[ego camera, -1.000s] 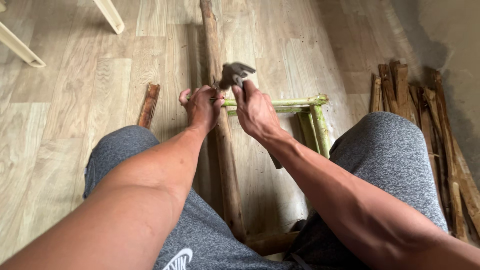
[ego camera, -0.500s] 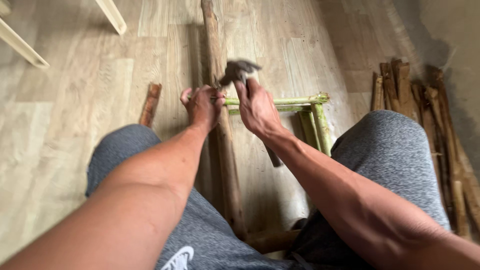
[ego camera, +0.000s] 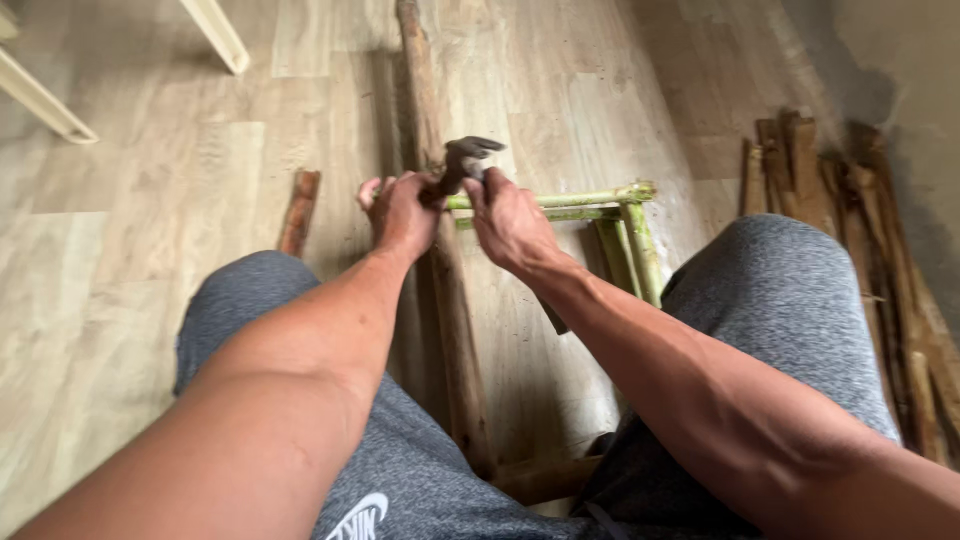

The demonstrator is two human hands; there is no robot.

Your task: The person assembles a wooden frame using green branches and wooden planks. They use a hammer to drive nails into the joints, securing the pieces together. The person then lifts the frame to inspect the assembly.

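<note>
I sit on a wooden floor with my knees apart. My right hand [ego camera: 512,222] grips a claw hammer [ego camera: 464,160], its metal head raised just above my hands. My left hand [ego camera: 398,212] is closed around the left end of a green bamboo frame [ego camera: 600,200], where the frame meets a long brown wooden pole [ego camera: 440,260]. The pole runs away from me between my legs. The frame's green rails extend right toward my right knee. What my left fingers pinch at the joint is hidden.
A short brown stick [ego camera: 299,208] lies on the floor left of my left hand. A pile of rough brown wood pieces [ego camera: 860,230] lies at the right by a grey wall. Pale furniture legs [ego camera: 215,30] stand at the top left.
The hammer head has lifted from the bamboo joint and now sits higher and tilted. My left hand has stayed at the joint.
</note>
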